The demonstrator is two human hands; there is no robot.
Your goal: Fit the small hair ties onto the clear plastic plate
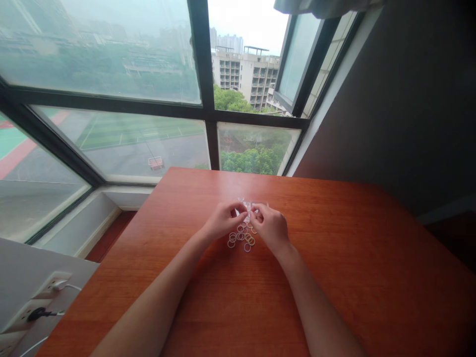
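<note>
Between my hands is a clear, shiny plastic bag point(247, 204), partly hidden by the fingers. My left hand point(227, 218) pinches it from the left, thumb and forefinger together. From the other side my right hand point(270, 222) holds it in a similar pinch, its other fingers curled in. The fingertips of the two hands almost meet. Just below them, small pale rings point(240, 236) lie loose on the table, several of them overlapping, in whitish, yellowish and lilac tones. One lilac ring point(247, 247) lies nearest to me.
The reddish-brown wooden table point(238, 302) reaches up to a dark-framed window point(210, 116), with one pane swung outward. At the lower left, plugs and cables sit in wall sockets point(39, 307) beside the table edge. A dark wall point(390, 114) rises on the right.
</note>
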